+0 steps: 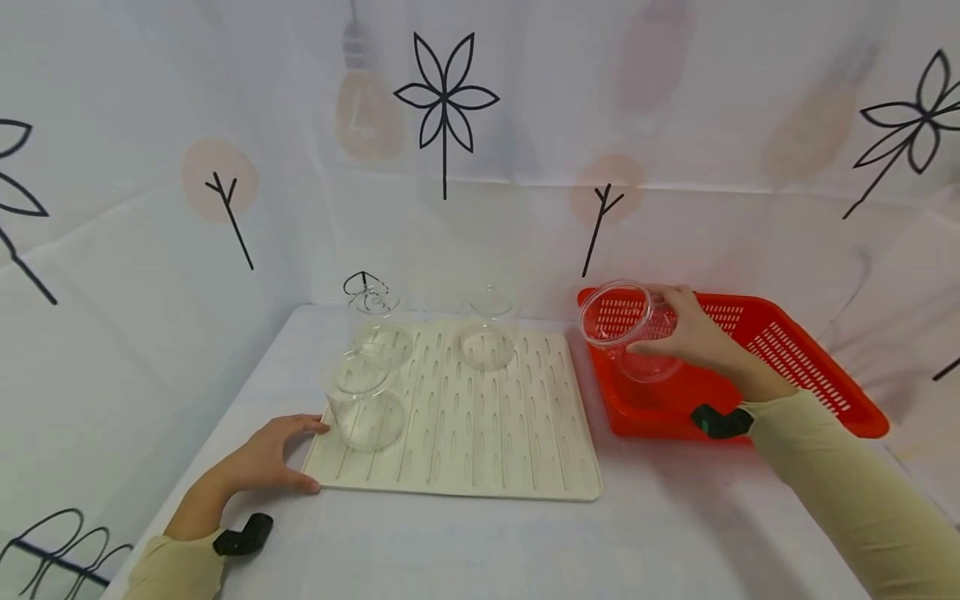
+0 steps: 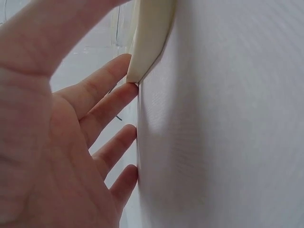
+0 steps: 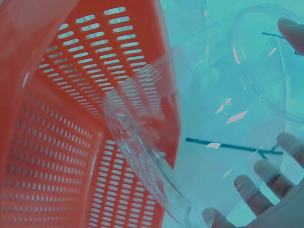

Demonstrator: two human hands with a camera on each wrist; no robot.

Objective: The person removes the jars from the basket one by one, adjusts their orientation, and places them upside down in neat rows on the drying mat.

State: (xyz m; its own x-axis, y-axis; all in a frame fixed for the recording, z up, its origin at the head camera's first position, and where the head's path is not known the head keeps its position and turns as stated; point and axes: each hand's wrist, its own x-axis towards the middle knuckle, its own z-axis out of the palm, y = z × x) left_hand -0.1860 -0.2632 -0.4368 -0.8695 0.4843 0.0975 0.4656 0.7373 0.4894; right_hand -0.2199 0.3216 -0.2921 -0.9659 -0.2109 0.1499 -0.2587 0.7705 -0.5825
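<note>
My right hand [image 1: 686, 333] grips a clear glass [image 1: 621, 315] tipped on its side above the left end of a red slotted basket [image 1: 795, 350]. In the right wrist view the glass [image 3: 247, 109] fills the frame with my fingertips [image 3: 266, 180] curled round it, and a second clear glass [image 3: 137, 156] lies in the basket [image 3: 57, 142] below. My left hand [image 1: 273, 454] rests flat on the table, fingers touching the near left corner of a cream ridged drying mat [image 1: 480, 433]. The left wrist view shows those fingers [image 2: 109, 95] against the mat corner [image 2: 147, 42].
Three clear glasses stand on the mat: one at the front left [image 1: 365, 400], one behind it [image 1: 378, 325], one at the back middle [image 1: 489, 333]. A white cloth [image 1: 660, 533] covers the table; patterned fabric walls close in behind and beside.
</note>
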